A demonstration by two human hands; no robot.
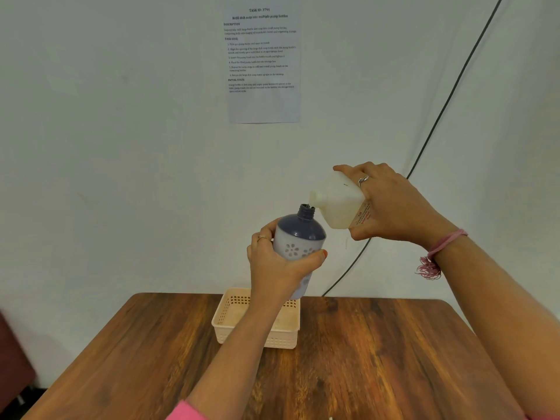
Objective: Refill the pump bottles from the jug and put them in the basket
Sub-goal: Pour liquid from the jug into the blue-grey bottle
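Pouring is the step in hand; the right hand [391, 204] grasps the white jug [339, 201] around its body and tips it so the spout points down and leftward; the left hand [278, 262] wraps the pump bottle [298, 241] at mid-body, thumb across the front, and holds it raised and slightly tilted; the jug's spout sits just above and touching or nearly touching the open threaded neck [306, 211] of the bottle; no pump head is fitted, and none is in view.

Keep the spout centred over the neck, since the opening is narrow and any sideways drift would likely send liquid down the bottle's shoulder; increase the tilt of the jug gradually; hold the bottle close to upright so the fill level reads true; whether liquid is flowing cannot be told, and the fill level is hidden by the opaque wall.

Below the left forearm stands the basket [224, 325], apparently holding no bottles, on the wooden table [394, 359]; beyond both hands hangs a printed sheet [263, 65] on the wall; a dark cable [439, 116] runs behind the right hand.
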